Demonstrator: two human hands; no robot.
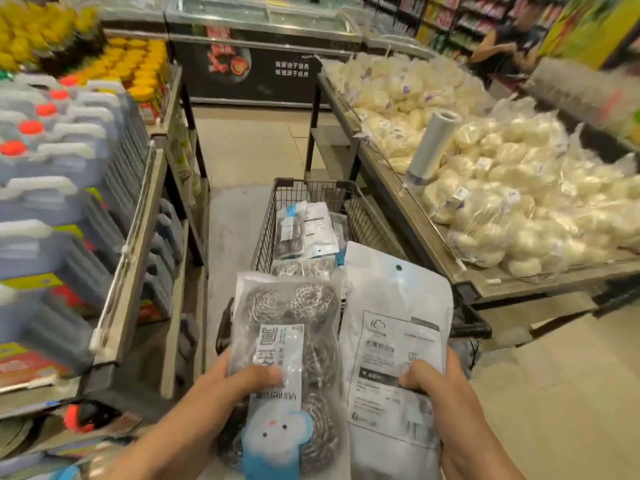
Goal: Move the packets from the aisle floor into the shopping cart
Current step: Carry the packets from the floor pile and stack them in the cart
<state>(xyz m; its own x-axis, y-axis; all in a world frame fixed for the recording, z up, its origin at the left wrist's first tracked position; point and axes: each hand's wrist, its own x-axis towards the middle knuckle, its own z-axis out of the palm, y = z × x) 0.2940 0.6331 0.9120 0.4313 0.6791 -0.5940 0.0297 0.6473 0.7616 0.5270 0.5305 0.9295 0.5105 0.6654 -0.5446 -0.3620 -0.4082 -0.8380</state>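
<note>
1. you've got a packet in each hand: your left hand (221, 386) grips the scourer packet (287, 341) with the thumb curled over its front, and your right hand (440, 389) grips the white-backed packet (398, 327) the same way, label side up.
2. both packets sit just above the near end of the shopping cart (277, 209), side by side and almost touching.
3. more packets (311, 230) already lie in the cart's wire basket.
4. on your left, a rack of blue jugs (52, 174) crowds close to the cart; on your right, a bin of bagged pale buns (502, 188) with a roll of plastic bags (433, 147) standing on it.
5. the held packets hide the cart's handle and near rim, and your fingers are hidden behind the packets.
6. ahead, a dark chest freezer (259, 64) closes the aisle; the far right is blurred.
7. pale tiled floor (249, 143) underfoot.
</note>
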